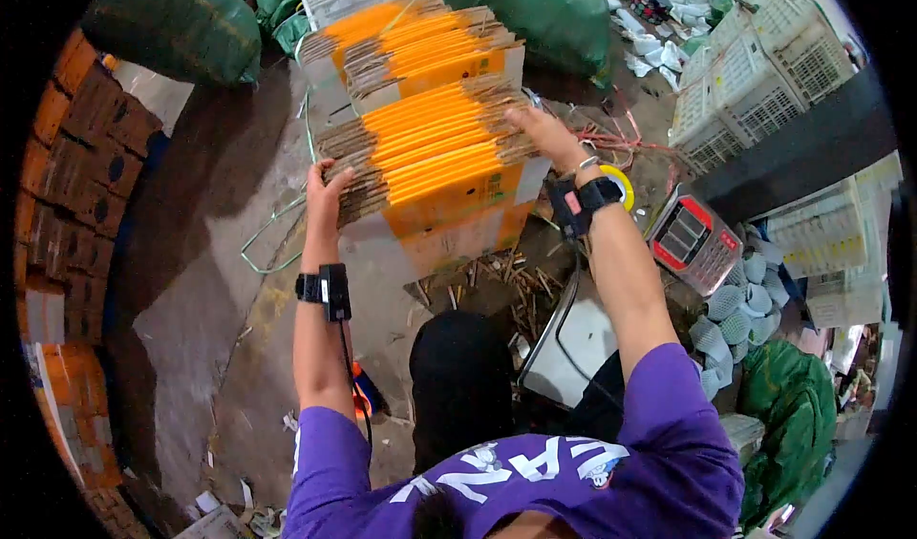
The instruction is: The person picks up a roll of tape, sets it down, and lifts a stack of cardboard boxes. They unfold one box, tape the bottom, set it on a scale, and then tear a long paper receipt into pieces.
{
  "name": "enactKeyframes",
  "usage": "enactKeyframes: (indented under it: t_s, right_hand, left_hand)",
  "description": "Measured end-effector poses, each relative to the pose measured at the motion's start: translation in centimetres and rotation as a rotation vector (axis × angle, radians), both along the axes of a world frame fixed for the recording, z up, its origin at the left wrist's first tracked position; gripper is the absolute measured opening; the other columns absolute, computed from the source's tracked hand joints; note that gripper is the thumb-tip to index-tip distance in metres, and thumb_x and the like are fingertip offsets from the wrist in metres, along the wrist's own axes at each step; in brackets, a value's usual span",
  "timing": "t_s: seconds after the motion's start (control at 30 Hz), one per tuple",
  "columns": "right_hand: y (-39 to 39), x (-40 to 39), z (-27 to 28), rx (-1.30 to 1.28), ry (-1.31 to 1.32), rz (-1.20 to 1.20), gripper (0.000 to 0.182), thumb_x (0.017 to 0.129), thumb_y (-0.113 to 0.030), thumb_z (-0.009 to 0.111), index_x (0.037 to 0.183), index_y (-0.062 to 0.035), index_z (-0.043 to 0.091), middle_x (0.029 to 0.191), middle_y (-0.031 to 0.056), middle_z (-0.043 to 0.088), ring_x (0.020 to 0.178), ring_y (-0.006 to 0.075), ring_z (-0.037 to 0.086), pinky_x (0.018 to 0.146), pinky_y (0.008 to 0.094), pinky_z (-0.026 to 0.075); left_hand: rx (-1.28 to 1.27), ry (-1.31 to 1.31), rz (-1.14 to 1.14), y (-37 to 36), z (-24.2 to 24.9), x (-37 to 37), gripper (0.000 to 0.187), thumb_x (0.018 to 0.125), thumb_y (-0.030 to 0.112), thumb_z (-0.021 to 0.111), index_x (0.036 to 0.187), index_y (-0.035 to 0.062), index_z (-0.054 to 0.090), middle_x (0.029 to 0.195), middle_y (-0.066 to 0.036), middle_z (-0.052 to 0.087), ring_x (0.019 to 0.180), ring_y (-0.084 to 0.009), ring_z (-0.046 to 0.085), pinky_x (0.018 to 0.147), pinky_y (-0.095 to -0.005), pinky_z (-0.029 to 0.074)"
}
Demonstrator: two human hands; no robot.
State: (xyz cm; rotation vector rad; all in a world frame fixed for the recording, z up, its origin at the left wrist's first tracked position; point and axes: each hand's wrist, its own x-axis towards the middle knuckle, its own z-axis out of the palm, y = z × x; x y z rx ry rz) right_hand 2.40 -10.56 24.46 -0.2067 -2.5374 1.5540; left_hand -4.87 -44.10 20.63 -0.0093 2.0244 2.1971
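Observation:
A thick stack of flattened cardboard boxes point(435, 143), orange and white with brown corrugated edges, stands on edge in front of me. My left hand point(328, 193) is closed around its left end, with the thumb over the top edges. On the opposite end, my right hand point(546, 138) grips the same stack, its fingers partly hidden behind the cardboard. Directly behind stands another bundle of flattened boxes point(420, 52) in the same colours. A green strap point(275, 229) loops over the floor to the left of the stacks.
Packed cardboard boxes point(86, 147) are piled along the left. Large green sacks point(521, 9) lie at the back. White plastic crates point(755, 71), a red-framed weighing scale point(690, 238), a yellow tape roll point(619, 186) and foam nets point(740, 315) are on the right. Scraps point(525, 286) litter the floor.

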Motion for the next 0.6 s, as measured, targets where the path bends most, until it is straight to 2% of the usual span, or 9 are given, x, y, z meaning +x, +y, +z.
enactKeyframes:
  t_s: [0.07,0.13,0.17,0.27,0.33,0.4,0.43,0.5,0.6]
  right_hand:
    - [0.8,-1.0,1.5,0.134,-0.127,0.023,0.047,0.086,-0.039,0.051,0.106,0.0026,0.056,0.113,0.0086,0.057,0.097,0.0182,0.054,0.09,0.028,0.036]
    - [1.2,-1.4,1.3,-0.293,0.173,0.201,0.045,0.086,-0.039,0.051,0.105,0.0008,0.058,0.105,0.0056,0.06,0.093,0.0147,0.054,0.086,0.0277,0.038]
    - [1.0,-1.1,2.7,-0.441,0.075,0.09,0.041,0.086,-0.036,0.052,0.105,-0.0004,0.059,0.104,0.0025,0.059,0.093,0.0112,0.053,0.084,0.0264,0.038]
    - [-0.5,-0.6,7.7,-0.422,0.289,-0.015,0.036,0.088,-0.03,0.051,0.106,0.0002,0.059,0.103,0.0008,0.059,0.094,0.0096,0.051,0.084,0.0251,0.039]
    - [-0.8,0.2,11.9,-0.391,0.324,-0.008,0.033,0.087,-0.027,0.052,0.105,0.0005,0.059,0.102,0.0019,0.06,0.095,0.0108,0.052,0.085,0.0261,0.04]
    - [0.7,0.9,14.9,0.741,0.837,0.011,0.02,0.083,-0.018,0.055,0.095,-0.002,0.06,0.07,-0.0025,0.051,0.059,0.0103,0.044,0.054,0.0251,0.037]
    - [-0.2,1.3,17.0,0.741,0.836,0.01,0.02,0.083,-0.018,0.055,0.095,-0.002,0.06,0.07,-0.0025,0.051,0.059,0.0103,0.044,0.054,0.0251,0.037]
    - [-2.6,2.4,21.0,-0.298,0.592,0.125,0.05,0.083,-0.035,0.058,0.126,-0.0131,0.045,0.119,0.0104,0.051,0.111,0.0198,0.047,0.097,0.0381,0.034]
    - [-0.7,2.7,25.5,-0.316,0.64,0.158,0.05,0.083,-0.035,0.059,0.122,-0.0065,0.047,0.118,0.009,0.052,0.103,0.0195,0.053,0.087,0.0351,0.043]
  left_hand:
    - [-0.052,0.086,-0.036,-0.5,-0.6,-2.2,0.04,0.071,0.013,0.065,0.105,0.0031,0.046,0.097,-0.006,0.046,0.091,-0.0143,0.046,0.078,-0.0261,0.038]
    - [0.144,0.155,-0.054,-1.1,1.7,-2.5,0.043,0.07,0.013,0.066,0.107,0.0044,0.049,0.094,-0.003,0.047,0.09,-0.0139,0.048,0.078,-0.0265,0.038]
    - [0.137,0.211,-0.077,-1.3,3.0,-2.7,0.043,0.069,0.013,0.066,0.107,0.0049,0.049,0.095,-0.003,0.047,0.091,-0.0136,0.047,0.08,-0.0263,0.038]
    - [0.139,0.367,-0.133,-1.6,8.2,-3.0,0.049,0.067,0.01,0.067,0.112,0.0049,0.049,0.101,-0.004,0.049,0.097,-0.0146,0.047,0.085,-0.0263,0.037]
    - [-0.108,0.593,-0.099,-1.7,13.1,-1.8,0.056,0.066,0.007,0.068,0.119,0.0056,0.048,0.112,-0.006,0.049,0.103,-0.0167,0.048,0.088,-0.0279,0.038]
    - [-0.176,0.761,-0.1,-1.0,17.3,-0.2,0.059,0.063,0.011,0.073,0.117,0.0083,0.051,0.112,-0.007,0.05,0.097,-0.0172,0.052,0.082,-0.0286,0.043]
    - [-0.312,0.888,-0.038,-1.3,18.6,-0.7,0.06,0.062,0.013,0.074,0.117,0.0077,0.051,0.111,-0.007,0.052,0.095,-0.0165,0.054,0.082,-0.0294,0.044]
    - [-0.74,0.941,0.153,-1.6,22.3,-0.1,0.057,0.063,0.017,0.075,0.115,0.005,0.054,0.103,-0.004,0.058,0.09,-0.0132,0.056,0.083,-0.0291,0.044]
    - [-0.703,1.154,0.406,-3.4,26.8,-0.9,0.048,0.069,0.023,0.073,0.113,0.011,0.058,0.101,0.0,0.063,0.091,-0.0114,0.057,0.081,-0.0246,0.045]
